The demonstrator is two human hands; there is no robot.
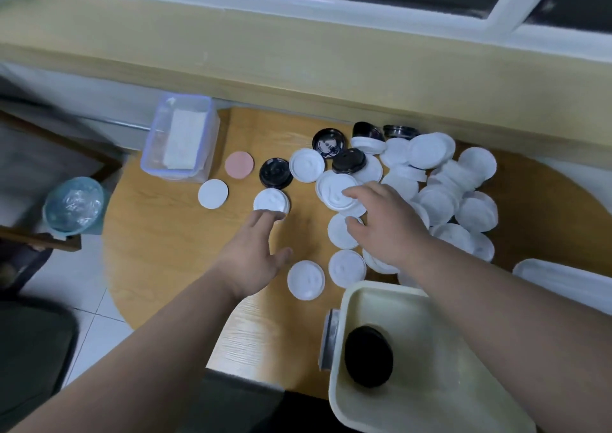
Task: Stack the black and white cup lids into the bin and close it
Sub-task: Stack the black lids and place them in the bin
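Several white cup lids (440, 180) and a few black lids (276, 173) lie scattered on the round wooden table (165, 234). My left hand (255, 257) reaches flat over the table, its fingertips touching a white lid (271, 199). My right hand (384, 224) rests on a white lid (334, 189), fingers spread on top and thumb at a lower lid's edge. The cream bin (344, 383) stands open at the near right with a black lid stack (368, 355) inside. The bin's white cover (563, 283) lies beyond my right forearm.
A clear lidded box (180, 139) with white paper stands at the table's far left. A pink disc (239, 165) and a white disc (213, 193) lie beside it. A bucket with a plastic liner (73, 204) sits on the floor to the left. A yellow sill runs behind.
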